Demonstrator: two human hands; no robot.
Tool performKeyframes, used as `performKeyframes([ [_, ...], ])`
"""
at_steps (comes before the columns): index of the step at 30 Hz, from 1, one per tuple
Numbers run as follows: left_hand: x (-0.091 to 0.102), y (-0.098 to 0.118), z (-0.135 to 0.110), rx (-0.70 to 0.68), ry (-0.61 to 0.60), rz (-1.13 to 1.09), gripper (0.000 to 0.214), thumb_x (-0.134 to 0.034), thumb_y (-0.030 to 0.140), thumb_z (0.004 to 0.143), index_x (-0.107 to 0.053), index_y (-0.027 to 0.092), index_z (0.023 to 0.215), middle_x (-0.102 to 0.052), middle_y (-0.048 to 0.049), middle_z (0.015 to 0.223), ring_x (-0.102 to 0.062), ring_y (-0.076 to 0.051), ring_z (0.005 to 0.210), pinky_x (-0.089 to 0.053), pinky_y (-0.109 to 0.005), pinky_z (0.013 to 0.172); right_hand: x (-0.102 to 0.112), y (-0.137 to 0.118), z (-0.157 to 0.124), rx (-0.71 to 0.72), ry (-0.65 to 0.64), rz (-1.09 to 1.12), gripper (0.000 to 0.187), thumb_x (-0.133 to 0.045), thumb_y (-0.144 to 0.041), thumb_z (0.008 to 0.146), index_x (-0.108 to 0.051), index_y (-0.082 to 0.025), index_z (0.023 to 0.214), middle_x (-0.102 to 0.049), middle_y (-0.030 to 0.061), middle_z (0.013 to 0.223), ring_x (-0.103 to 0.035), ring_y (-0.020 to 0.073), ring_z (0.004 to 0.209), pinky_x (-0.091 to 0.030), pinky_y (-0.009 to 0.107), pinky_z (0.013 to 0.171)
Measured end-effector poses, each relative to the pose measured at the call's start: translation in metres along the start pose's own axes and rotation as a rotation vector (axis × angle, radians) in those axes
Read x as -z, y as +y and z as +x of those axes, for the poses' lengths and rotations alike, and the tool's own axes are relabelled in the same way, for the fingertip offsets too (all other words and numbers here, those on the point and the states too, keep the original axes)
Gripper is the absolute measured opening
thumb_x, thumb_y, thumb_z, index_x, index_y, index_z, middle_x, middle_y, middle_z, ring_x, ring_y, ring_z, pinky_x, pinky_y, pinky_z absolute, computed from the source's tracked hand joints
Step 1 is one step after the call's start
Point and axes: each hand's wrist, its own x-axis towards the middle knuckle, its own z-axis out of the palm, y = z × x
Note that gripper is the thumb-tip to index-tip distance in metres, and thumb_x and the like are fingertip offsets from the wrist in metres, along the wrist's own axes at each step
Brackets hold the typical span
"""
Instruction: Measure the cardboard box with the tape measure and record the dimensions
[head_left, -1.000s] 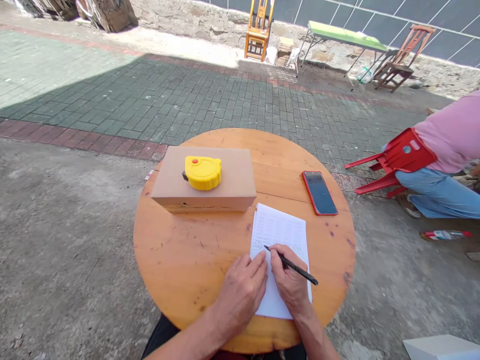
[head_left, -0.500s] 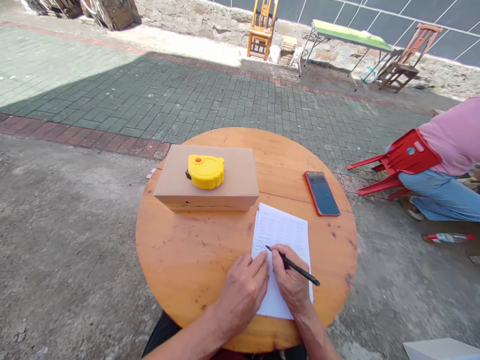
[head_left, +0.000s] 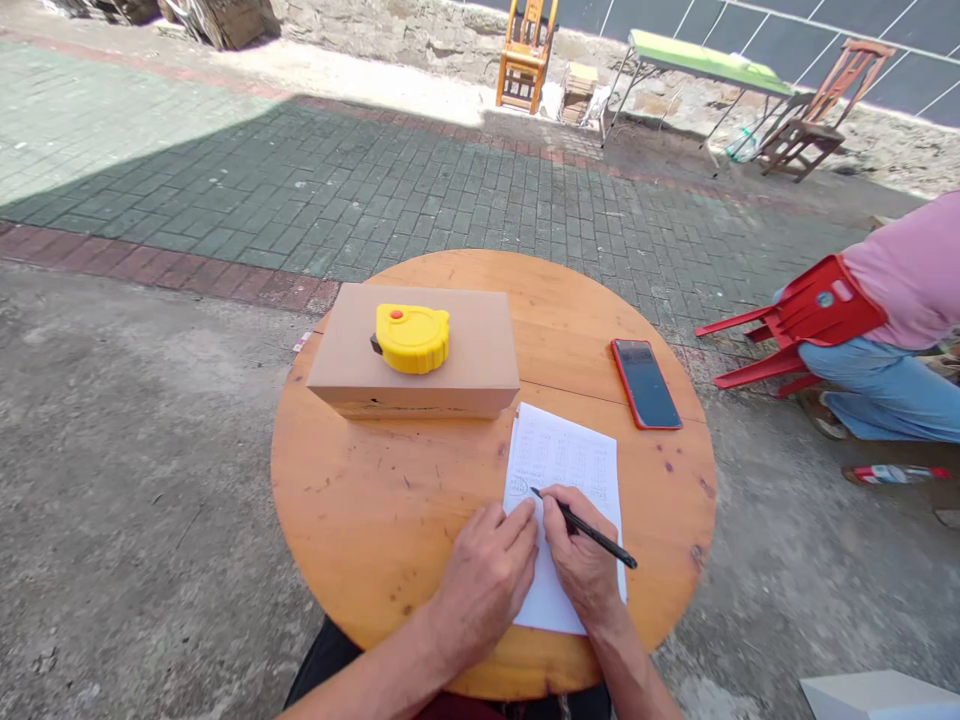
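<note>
My right hand [head_left: 584, 550] is closed round a black pen [head_left: 597, 536], its tip on a white sheet of paper [head_left: 559, 603]. Handwritten rows and a curved pen mark show on the upper part of the sheet. My left hand [head_left: 491, 565] lies over the sheet's left edge, fingers bent loosely and resting on it, with nothing seen in them. Beyond it stands a brown cardboard box [head_left: 480, 340], topped by a yellow tape measure [head_left: 412, 340] with a red button. To the right of the paper lies a phone [head_left: 646, 384] in a red case.
All this rests on a round wooden table [head_left: 390, 530]. At right, a person in a pink top [head_left: 911, 265] sits on a red plastic stool [head_left: 829, 305], near a bottle [head_left: 900, 474] on the ground. Chairs and a green-topped table [head_left: 705, 62] stand along the far wall.
The view has shifted very slightly. Both hands stay at the same places on the paper, and the pen has barely moved.
</note>
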Motion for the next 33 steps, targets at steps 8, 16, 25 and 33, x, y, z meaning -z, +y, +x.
performKeyframes([
  [8,0.0007,-0.0005,0.0009,0.003,-0.004,0.001,0.026,-0.049,0.016,0.092,-0.063,0.015,0.114,-0.067,-0.0077,0.119,-0.055,-0.02,0.08,-0.052,-0.036,0.071,0.0023,-0.0026,0.0013,-0.008,-0.021,0.024,0.017,-0.052,-0.02,0.091,-0.064,-0.021,0.079,-0.066,-0.0006,0.069,-0.061,0.0139,0.061,-0.05,0.024,0.059],
  [16,0.0007,-0.0004,0.0005,0.005,0.018,0.01,0.021,-0.049,0.016,0.092,-0.065,0.016,0.106,-0.067,-0.0069,0.119,-0.057,-0.021,0.083,-0.052,-0.037,0.074,0.0011,0.0046,-0.0039,-0.126,0.016,0.076,0.016,-0.051,-0.025,0.092,-0.063,-0.021,0.082,-0.063,-0.0012,0.066,-0.06,0.0146,0.057,-0.05,0.026,0.056],
  [25,0.0004,0.0003,-0.0003,0.009,0.014,-0.005,0.019,-0.05,0.016,0.091,-0.065,0.016,0.104,-0.066,-0.005,0.121,-0.054,-0.021,0.081,-0.051,-0.037,0.072,0.0011,0.0021,-0.0027,-0.093,0.042,0.051,0.015,-0.052,-0.023,0.091,-0.064,-0.021,0.083,-0.068,0.0005,0.073,-0.064,0.0159,0.067,-0.052,0.027,0.065],
  [33,-0.0006,-0.0011,-0.0006,0.015,0.01,-0.01,0.019,-0.05,0.017,0.092,-0.064,0.016,0.106,-0.066,-0.0045,0.122,-0.054,-0.021,0.081,-0.051,-0.038,0.073,0.0011,0.0018,-0.001,-0.063,0.051,0.036,0.014,-0.052,-0.021,0.091,-0.064,-0.022,0.083,-0.07,0.0008,0.075,-0.065,0.0163,0.069,-0.053,0.027,0.066],
])
